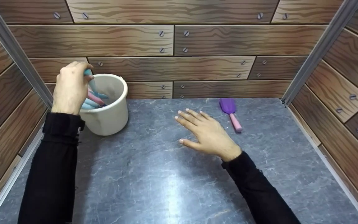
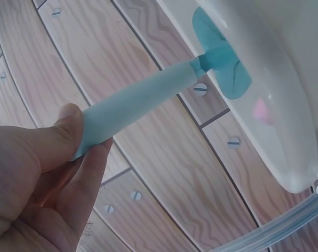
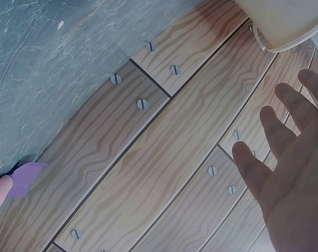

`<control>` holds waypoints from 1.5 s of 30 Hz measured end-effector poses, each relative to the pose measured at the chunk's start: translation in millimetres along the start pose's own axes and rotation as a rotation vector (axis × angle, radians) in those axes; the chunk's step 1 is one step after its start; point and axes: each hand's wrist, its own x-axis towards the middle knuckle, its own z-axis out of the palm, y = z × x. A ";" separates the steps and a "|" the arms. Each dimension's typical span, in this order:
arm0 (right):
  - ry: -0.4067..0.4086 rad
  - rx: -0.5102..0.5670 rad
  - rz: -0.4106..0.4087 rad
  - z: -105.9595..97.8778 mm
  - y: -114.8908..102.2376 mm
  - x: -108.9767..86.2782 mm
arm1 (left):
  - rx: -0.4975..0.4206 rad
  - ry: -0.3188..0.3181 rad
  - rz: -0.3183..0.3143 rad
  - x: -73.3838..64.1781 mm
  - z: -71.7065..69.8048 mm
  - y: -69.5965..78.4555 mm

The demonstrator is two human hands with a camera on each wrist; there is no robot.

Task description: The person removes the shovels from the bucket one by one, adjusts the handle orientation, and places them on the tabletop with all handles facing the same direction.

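My left hand (image 1: 71,88) is over the near left rim of a white bucket (image 1: 112,119). Its thumb and fingers pinch the end of the light blue handle of a hand tool (image 2: 140,105). The tool's broad teal head overlaps the bucket's mouth in the left wrist view; its exact kind I cannot tell. Inside the bucket lie a pink handle (image 1: 95,98) and light blue pieces. My right hand (image 1: 208,133) hovers over the table, fingers spread and holding nothing. Just right of it lies a purple hand trowel (image 1: 227,106) with a pink handle.
The grey marble-patterned tabletop (image 1: 141,168) is bounded by wood-print panels (image 1: 213,40) at the back and both sides. Metal corner posts (image 1: 315,53) stand at the back corners. The bucket is close to the back left corner.
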 end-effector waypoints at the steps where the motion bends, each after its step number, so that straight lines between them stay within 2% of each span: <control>1: -0.002 0.000 0.001 -0.1 0.1 0.0 | -0.001 0.005 0.001 -0.1 -0.2 0.9; 21: 0.011 -0.003 0.005 -0.7 1.5 0.1 | -0.023 0.141 0.071 -4.1 -4.6 28.0; 33: 0.005 -0.010 0.010 -1.2 4.0 -0.3 | -0.035 0.196 0.137 -8.2 5.8 40.6; 45: -0.009 -0.012 0.020 -1.3 4.8 -0.2 | -0.033 0.238 0.202 -15.4 23.6 48.8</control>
